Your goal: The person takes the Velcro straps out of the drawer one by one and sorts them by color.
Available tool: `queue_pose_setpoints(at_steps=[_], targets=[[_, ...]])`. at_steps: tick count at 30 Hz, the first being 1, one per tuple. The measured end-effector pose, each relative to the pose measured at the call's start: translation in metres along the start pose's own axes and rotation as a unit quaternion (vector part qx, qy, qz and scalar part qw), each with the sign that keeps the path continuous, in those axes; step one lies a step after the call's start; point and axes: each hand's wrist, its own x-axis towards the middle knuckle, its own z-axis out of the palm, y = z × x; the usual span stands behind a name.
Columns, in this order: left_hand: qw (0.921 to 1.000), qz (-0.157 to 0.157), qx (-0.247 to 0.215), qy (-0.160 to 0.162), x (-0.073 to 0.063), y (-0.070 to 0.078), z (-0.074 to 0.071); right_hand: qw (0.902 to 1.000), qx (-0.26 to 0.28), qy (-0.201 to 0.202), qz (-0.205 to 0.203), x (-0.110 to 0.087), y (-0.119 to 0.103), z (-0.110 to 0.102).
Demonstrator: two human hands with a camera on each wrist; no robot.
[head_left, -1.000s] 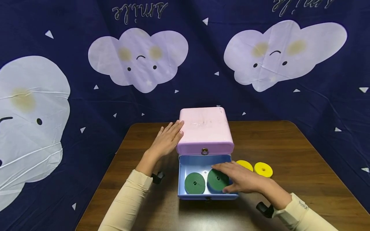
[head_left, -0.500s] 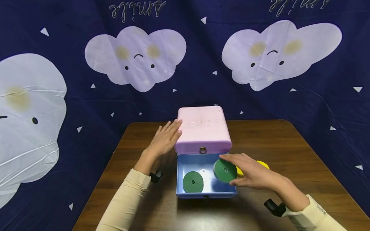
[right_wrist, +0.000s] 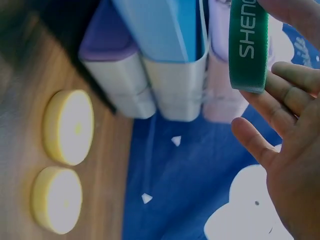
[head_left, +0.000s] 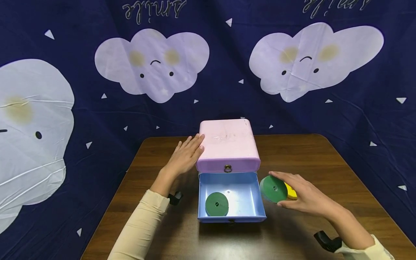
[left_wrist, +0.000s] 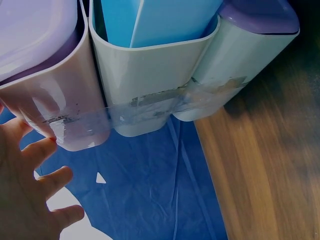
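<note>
Right hand (head_left: 305,193) pinches a green roll (head_left: 274,189), now outside the blue drawer (head_left: 247,196); one counterpart roll (head_left: 217,204) remains inside. Left hand (head_left: 184,155), fingers extended, rests against the pink box (head_left: 229,141).

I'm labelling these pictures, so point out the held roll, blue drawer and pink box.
Held roll (head_left: 271,191), head view, flat face.
Blue drawer (head_left: 243,196), head view, inside floor.
Pink box (head_left: 228,139), head view, top.
</note>
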Motion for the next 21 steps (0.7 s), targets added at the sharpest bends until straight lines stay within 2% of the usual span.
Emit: queue_pose_setpoints(at_steps=[7,14,21], targets=[[1.0,0.003,-0.004,0.003,0.0,0.0,0.0,0.9984,0.003,-0.007,0.056,-0.026,0.013,0.01],[1.0,0.001,-0.003,0.002,0.001,0.0,-0.001,0.9969,0.002,0.002,0.079,-0.047,0.024,0.03],[1.0,0.001,-0.005,0.003,0.0,0.0,0.0,0.9921,0.011,-0.03,0.121,-0.059,0.031,0.051]])
